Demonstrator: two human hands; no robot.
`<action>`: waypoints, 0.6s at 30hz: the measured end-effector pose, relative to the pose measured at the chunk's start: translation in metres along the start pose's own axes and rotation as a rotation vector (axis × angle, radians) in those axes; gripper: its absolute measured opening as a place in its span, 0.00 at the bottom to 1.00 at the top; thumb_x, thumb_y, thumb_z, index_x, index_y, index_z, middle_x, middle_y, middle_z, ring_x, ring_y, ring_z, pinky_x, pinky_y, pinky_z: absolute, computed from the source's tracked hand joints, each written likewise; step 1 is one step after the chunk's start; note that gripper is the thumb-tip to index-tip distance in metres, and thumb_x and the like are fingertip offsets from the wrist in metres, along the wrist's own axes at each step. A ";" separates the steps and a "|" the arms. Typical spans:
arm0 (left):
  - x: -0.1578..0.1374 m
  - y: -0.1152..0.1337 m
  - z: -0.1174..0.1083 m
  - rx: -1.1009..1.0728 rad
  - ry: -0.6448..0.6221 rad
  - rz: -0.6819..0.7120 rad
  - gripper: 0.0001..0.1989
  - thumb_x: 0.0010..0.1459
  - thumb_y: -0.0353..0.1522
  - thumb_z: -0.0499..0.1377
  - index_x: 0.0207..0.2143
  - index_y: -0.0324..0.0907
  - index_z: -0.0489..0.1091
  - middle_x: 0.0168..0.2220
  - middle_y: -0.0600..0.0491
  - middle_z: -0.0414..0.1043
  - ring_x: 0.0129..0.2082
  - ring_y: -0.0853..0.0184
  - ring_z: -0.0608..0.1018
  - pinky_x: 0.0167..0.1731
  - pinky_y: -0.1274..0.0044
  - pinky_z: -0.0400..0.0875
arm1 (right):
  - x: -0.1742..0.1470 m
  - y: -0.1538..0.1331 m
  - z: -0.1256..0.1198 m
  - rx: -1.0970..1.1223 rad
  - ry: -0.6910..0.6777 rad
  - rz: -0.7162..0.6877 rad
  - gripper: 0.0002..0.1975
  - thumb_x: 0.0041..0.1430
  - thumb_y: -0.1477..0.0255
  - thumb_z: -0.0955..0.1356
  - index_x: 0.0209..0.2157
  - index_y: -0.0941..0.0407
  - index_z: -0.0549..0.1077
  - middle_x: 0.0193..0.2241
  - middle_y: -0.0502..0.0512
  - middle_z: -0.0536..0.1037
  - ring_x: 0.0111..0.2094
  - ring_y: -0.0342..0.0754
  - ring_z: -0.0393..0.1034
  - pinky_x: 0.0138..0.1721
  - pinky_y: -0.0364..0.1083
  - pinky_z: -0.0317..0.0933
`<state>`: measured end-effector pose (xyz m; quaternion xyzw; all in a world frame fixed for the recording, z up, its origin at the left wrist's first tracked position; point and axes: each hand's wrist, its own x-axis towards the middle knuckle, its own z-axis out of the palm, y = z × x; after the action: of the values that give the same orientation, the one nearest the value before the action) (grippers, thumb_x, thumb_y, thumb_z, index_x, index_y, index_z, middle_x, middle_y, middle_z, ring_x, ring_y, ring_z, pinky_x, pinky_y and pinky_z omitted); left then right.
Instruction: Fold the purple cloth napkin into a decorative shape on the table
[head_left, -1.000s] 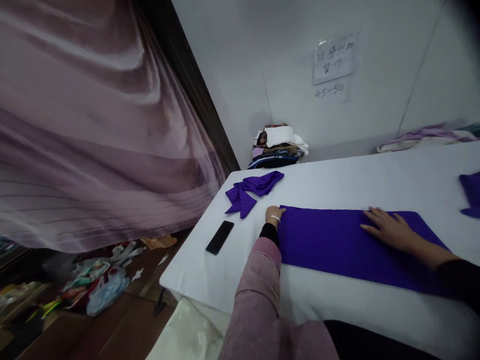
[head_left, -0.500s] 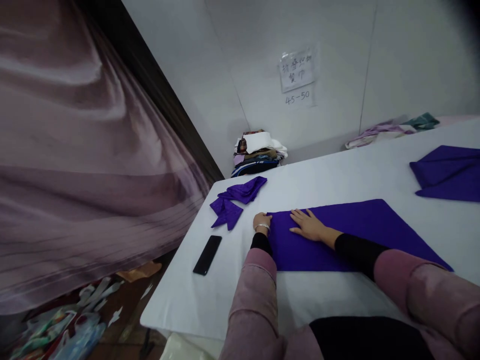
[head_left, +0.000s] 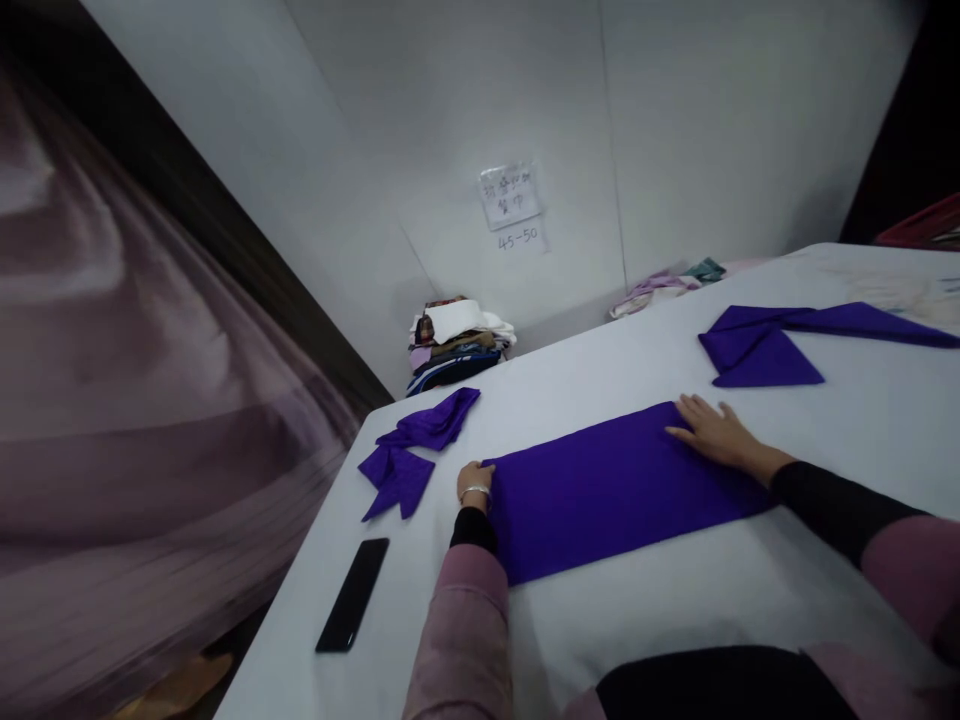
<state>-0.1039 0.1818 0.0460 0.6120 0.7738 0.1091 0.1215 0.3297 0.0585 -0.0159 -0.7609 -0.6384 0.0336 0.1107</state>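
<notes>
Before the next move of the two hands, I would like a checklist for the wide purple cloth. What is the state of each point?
1. Left hand at the far left corner of the wide purple cloth: ok.
2. Right hand at its far right corner: ok, fingers spread.
3. Cloth lying flat: ok, no big wrinkle visible.
4. Black phone apart from the cloth: ok.
5. Right edge straight: cannot tell, partly covered by the right hand and forearm.

Purple cloth (head_left: 592, 500) — fingers (head_left: 694, 416) at edges

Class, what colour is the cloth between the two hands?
The cloth is deep purple, clearest in the head view.
</notes>
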 end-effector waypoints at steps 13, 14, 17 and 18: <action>-0.149 0.029 0.056 0.158 -0.124 0.512 0.27 0.63 0.42 0.44 0.62 0.42 0.55 0.66 0.50 0.45 0.66 0.60 0.48 0.64 0.64 0.45 | -0.070 -0.203 0.024 0.300 -0.171 -0.558 0.35 0.60 0.57 0.60 0.63 0.62 0.55 0.64 0.66 0.52 0.65 0.57 0.40 0.62 0.62 0.33; -0.152 0.025 0.057 0.169 -0.132 0.506 0.29 0.62 0.44 0.43 0.62 0.41 0.54 0.66 0.49 0.45 0.66 0.59 0.47 0.64 0.63 0.44 | -0.071 -0.197 0.025 0.293 -0.167 -0.555 0.35 0.59 0.55 0.60 0.63 0.61 0.55 0.64 0.66 0.52 0.65 0.58 0.40 0.62 0.62 0.33; -0.153 0.019 0.056 0.179 -0.124 0.515 0.32 0.61 0.48 0.42 0.63 0.42 0.53 0.66 0.50 0.44 0.67 0.59 0.45 0.64 0.63 0.43 | -0.073 -0.161 0.022 0.267 -0.123 -0.524 0.37 0.59 0.50 0.58 0.63 0.58 0.56 0.63 0.64 0.53 0.64 0.59 0.42 0.62 0.63 0.35; -0.152 0.019 0.055 0.178 -0.122 0.510 0.32 0.61 0.48 0.42 0.63 0.43 0.53 0.66 0.50 0.44 0.67 0.59 0.45 0.64 0.63 0.42 | -0.075 -0.142 0.021 0.251 -0.096 -0.493 0.36 0.59 0.49 0.57 0.63 0.56 0.56 0.63 0.63 0.54 0.64 0.59 0.43 0.61 0.63 0.37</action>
<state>-0.0347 0.0390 0.0078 0.8009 0.5924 0.0305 0.0821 0.1752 0.0110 -0.0130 -0.5606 -0.7996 0.1204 0.1786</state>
